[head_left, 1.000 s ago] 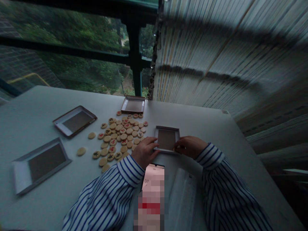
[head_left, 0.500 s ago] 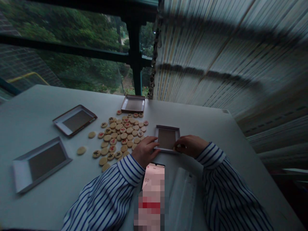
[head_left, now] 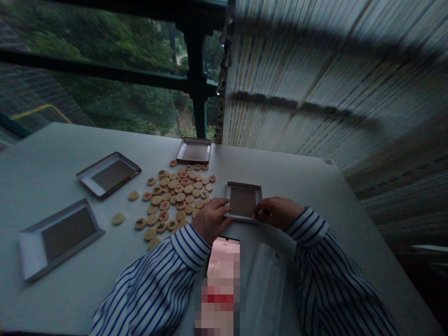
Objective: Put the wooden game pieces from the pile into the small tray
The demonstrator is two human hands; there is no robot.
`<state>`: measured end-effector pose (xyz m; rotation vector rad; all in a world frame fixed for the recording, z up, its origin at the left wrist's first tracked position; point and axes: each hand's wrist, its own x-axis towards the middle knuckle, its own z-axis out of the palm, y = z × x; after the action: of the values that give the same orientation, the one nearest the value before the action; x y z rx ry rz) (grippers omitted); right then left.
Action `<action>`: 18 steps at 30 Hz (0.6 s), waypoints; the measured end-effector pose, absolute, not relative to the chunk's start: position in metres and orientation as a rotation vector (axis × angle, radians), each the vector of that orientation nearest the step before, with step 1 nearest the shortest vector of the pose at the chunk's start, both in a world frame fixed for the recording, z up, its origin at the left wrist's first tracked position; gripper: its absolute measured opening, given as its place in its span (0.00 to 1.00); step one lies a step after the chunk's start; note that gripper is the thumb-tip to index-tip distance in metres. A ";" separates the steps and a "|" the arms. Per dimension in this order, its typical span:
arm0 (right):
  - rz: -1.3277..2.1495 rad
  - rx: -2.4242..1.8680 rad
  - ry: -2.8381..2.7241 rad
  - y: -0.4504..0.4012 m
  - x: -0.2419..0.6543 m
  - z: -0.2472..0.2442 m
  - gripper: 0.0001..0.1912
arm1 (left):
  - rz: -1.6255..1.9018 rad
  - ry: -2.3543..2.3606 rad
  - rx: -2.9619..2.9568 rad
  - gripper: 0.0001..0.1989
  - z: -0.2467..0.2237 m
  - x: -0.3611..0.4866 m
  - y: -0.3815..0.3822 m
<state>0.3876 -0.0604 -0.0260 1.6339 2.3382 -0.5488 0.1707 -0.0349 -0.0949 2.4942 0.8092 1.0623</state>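
Note:
A small open box (head_left: 242,201) with pale walls and a brown-grey floor lies between my hands. My left hand (head_left: 213,218) rests at its left side, fingers apart, fingertips touching the near left corner and edge. At the near right corner, my right hand (head_left: 278,212) has its thumb and forefinger pinched together on the box's edge. Several round wooden pieces (head_left: 179,198), some with red or black characters, lie in a loose spread left of the box.
Three more open trays or lids stand on the white table (head_left: 297,172): one at the back (head_left: 193,151), one at left (head_left: 109,175), one at near left (head_left: 26,252). A phone (head_left: 224,261) and a clear plastic case (head_left: 268,284) lie in front.

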 end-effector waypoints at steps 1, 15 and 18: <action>-0.550 1.637 2.337 -0.060 0.388 -0.026 0.12 | 1.062 0.811 2.495 0.07 -0.095 0.171 -0.035; -0.539 1.634 2.340 -0.061 0.385 -0.022 0.12 | 1.048 0.829 2.499 0.07 -0.094 0.170 -0.035; -0.542 1.628 2.337 -0.061 0.385 -0.023 0.12 | 1.048 0.814 2.492 0.07 -0.094 0.170 -0.035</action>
<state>0.3852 -0.0610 -0.0226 1.6278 2.3374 -0.5425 0.1702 -0.0349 -0.0936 2.4917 0.8139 1.0483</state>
